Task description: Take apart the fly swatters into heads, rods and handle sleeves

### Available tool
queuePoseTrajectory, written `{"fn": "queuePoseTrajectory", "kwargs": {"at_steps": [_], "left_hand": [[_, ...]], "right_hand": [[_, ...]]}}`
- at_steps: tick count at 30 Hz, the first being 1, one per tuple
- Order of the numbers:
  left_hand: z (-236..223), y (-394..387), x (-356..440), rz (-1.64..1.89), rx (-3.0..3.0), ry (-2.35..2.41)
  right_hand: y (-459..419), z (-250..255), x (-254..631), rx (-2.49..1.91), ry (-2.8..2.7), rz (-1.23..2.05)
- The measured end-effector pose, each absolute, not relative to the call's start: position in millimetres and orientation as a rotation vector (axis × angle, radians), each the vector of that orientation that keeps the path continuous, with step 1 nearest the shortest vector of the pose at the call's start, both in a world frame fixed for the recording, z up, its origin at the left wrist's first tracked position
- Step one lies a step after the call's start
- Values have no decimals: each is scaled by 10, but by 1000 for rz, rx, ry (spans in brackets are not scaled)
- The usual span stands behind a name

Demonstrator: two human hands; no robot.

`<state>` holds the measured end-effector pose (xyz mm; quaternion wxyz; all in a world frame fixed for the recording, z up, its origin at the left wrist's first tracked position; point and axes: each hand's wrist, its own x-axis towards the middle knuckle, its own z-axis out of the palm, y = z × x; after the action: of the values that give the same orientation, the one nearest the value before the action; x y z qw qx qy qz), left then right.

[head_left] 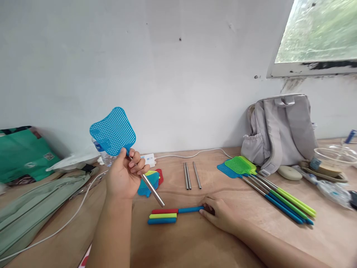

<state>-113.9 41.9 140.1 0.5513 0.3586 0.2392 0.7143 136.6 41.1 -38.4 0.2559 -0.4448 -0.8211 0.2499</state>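
My left hand point(125, 173) is raised off the table, its fingers wrapped round the top of a fly swatter's metal rod. The blue perforated swatter head point(114, 130) tilts up above the fingers, and the bare rod end point(158, 199) points down to the right. My right hand point(219, 212) rests on the table, thumb and fingers closed on the right end of a blue handle sleeve point(189, 209). Its other end meets a red sleeve point(164, 211). Just in front lie a yellow sleeve point(163, 216) and another blue sleeve point(161, 221).
Three loose metal rods point(187, 176) lie near the wall. Loose swatter heads point(149, 184) sit behind my left hand. Several complete fly swatters point(267, 186) lie on the right. A grey backpack point(281, 130), a plastic cup point(331, 158), a white cable point(89, 193) and a green bag point(25, 156) surround them.
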Motion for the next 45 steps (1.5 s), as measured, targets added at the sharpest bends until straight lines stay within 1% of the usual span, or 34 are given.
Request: {"fn": "queuePoseTrajectory", "kwargs": {"at_steps": [7,14,21,27,33,39,45], "left_hand": [[1407,399,-1151,1690,860,600],[1398,414,-1089,1598,833,723],[1234,473,-837,1461,997,858],[1003,520,-547,1233,1127,889],[833,543,-394,1077,1221,966],[690,554,-308,890,1510,1137],[544,486,-154,854,1782,1220]], "right_hand": [[422,-305,1320,-1107,-2286,691],[455,-359,1358,-1081,-2157,774],[525,-384,1399,-993,-1750,989],[569,-393,1436,-975,-1307,1305],[618,-445,1432,-875,-1037,1434],[609,-437,1450,-791,-1083,1414],[561,-435,1471,-724,-1261,1357]]}}
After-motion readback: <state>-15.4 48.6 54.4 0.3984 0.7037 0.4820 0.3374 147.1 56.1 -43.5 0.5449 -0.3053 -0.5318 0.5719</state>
